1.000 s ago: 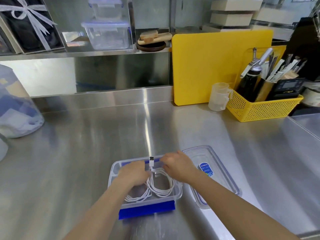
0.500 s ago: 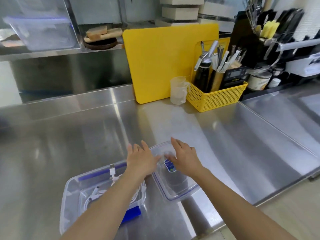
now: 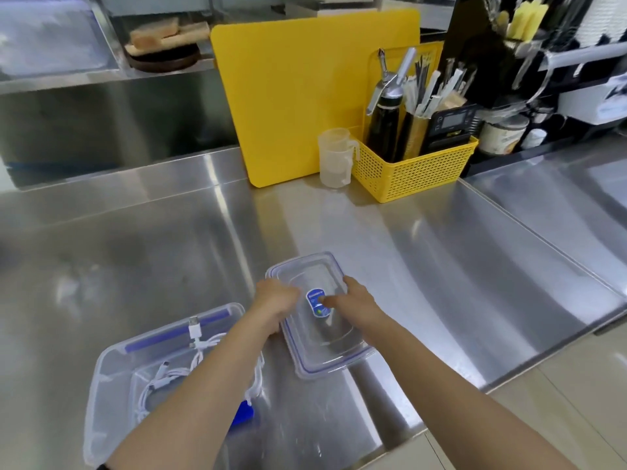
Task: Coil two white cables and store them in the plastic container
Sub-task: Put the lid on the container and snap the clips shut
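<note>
The clear plastic container (image 3: 101, 378) with blue clips sits at the lower left of the steel counter. Coiled white cables (image 3: 163, 381) lie inside it, one plug end (image 3: 194, 326) sticking up near its far rim; my left forearm hides part of them. To its right lies the clear lid (image 3: 325, 347) with a blue sticker. My left hand (image 3: 274, 305) grips the lid's left edge. My right hand (image 3: 356, 305) holds its right edge, thumb on top near the sticker.
A yellow cutting board (image 3: 305, 96) leans on the back wall. Beside it stand a clear measuring cup (image 3: 334, 157) and a yellow basket (image 3: 414, 167) of utensils. The counter's front edge (image 3: 441, 415) runs close to the lid's right.
Both hands left the cables in the container and moved right to the lid, now gripping its edges. The view swung right.
</note>
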A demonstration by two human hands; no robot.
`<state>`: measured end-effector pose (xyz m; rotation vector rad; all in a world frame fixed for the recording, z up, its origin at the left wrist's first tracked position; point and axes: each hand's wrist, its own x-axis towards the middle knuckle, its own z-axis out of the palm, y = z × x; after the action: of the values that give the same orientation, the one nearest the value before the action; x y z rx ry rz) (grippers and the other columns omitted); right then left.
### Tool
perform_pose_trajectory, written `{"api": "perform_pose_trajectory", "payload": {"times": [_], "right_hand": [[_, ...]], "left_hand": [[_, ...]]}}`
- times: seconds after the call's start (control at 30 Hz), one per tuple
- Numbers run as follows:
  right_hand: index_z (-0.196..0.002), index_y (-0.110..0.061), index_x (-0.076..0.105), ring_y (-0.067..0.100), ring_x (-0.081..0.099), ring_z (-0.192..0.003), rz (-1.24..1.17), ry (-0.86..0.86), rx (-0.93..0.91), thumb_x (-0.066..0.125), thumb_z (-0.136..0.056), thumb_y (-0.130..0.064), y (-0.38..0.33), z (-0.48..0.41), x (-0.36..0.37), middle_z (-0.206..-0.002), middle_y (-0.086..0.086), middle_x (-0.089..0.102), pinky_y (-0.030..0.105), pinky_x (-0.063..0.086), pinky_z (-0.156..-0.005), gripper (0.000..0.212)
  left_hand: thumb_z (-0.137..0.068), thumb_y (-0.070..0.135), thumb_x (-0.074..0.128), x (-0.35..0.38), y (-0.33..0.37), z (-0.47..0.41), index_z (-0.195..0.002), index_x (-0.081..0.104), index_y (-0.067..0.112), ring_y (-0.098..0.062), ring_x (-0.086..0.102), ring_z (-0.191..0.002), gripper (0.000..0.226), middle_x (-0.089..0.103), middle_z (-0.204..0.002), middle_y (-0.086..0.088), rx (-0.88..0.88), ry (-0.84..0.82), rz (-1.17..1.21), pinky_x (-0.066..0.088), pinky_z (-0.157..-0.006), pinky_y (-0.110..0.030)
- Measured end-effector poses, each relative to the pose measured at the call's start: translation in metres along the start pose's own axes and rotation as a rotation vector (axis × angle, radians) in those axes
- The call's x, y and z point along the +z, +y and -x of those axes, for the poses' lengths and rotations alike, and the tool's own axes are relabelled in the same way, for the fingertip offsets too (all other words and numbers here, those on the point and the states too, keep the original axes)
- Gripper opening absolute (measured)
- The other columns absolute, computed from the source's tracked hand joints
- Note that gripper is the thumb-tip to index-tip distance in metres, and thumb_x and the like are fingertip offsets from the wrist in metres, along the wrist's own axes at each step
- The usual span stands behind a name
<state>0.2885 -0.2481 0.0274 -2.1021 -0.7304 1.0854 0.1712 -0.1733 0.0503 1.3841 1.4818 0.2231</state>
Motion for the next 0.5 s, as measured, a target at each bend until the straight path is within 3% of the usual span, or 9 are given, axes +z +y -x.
{"api": "perform_pose_trajectory", "payload": {"times": [0.07, 0.17, 0.23, 0.3, 0.4, 0.5], "right_hand": [[-0.139, -0.016, 0.032, 0.033, 0.04, -0.129, -0.047, 0.059, -0.042, 0.068, -0.078, -0.032, -0.009, -0.002, -0.005, -0.145, 0.012, 0.038, 0.049, 0.033, -0.108, 0.072], [-0.132, -0.019, 0.042, 0.031, 0.045, -0.124, -0.101, 0.1, -0.138, 0.067, -0.079, -0.03, -0.033, -0.002, -0.017, -0.137, 0.008, 0.046, 0.046, 0.035, -0.106, 0.059], [-0.118, -0.015, 0.053, 0.028, 0.054, -0.108, -0.174, 0.103, -0.214, 0.065, -0.081, -0.025, -0.052, -0.001, -0.025, -0.117, 0.008, 0.058, 0.036, 0.045, -0.091, 0.04], [-0.115, -0.011, 0.054, 0.023, 0.053, -0.097, -0.165, 0.062, -0.286, 0.06, -0.086, -0.017, -0.073, 0.005, -0.029, -0.107, 0.01, 0.057, 0.03, 0.041, -0.08, 0.03], [-0.135, -0.015, 0.039, 0.026, 0.047, -0.12, -0.127, 0.021, -0.308, 0.06, -0.088, -0.022, -0.092, 0.003, -0.021, -0.138, 0.009, 0.046, 0.036, 0.039, -0.099, 0.052], [-0.138, -0.021, 0.033, 0.028, 0.039, -0.129, -0.048, 0.147, -0.293, 0.063, -0.083, -0.038, -0.102, 0.005, -0.003, -0.144, 0.006, 0.037, 0.05, 0.033, -0.108, 0.065]], "left_hand": [[-0.086, 0.012, 0.059, -0.012, 0.002, 0.001, -0.117, 0.056, 0.003, -0.033, 0.062, -0.092, 0.032, 0.064, -0.11, -0.02, -0.055, -0.016, 0.19, 0.055, -0.074, -0.047], [-0.089, 0.008, 0.057, -0.031, 0.01, 0.005, -0.117, 0.057, 0.002, -0.032, 0.06, -0.09, 0.028, 0.063, -0.104, -0.02, -0.022, -0.054, 0.293, 0.055, -0.077, -0.055], [-0.092, 0.008, 0.053, -0.045, 0.014, 0.007, -0.12, 0.056, 0.004, -0.031, 0.06, -0.092, 0.028, 0.064, -0.109, -0.022, 0.025, -0.063, 0.332, 0.055, -0.078, -0.052], [-0.095, 0.009, 0.046, -0.057, 0.015, 0.011, -0.125, 0.052, 0.008, -0.031, 0.062, -0.096, 0.03, 0.063, -0.115, -0.019, 0.083, -0.044, 0.327, 0.054, -0.075, -0.048], [-0.097, 0.01, 0.042, -0.077, 0.009, 0.018, -0.128, 0.046, 0.007, -0.032, 0.061, -0.106, 0.031, 0.059, -0.123, -0.018, 0.11, 0.01, 0.432, 0.054, -0.072, -0.046], [-0.098, 0.01, 0.041, -0.1, 0.001, 0.03, -0.126, 0.046, 0.002, -0.035, 0.061, -0.105, 0.029, 0.061, -0.116, -0.022, 0.078, 0.053, 0.625, 0.054, -0.073, -0.046]]}}
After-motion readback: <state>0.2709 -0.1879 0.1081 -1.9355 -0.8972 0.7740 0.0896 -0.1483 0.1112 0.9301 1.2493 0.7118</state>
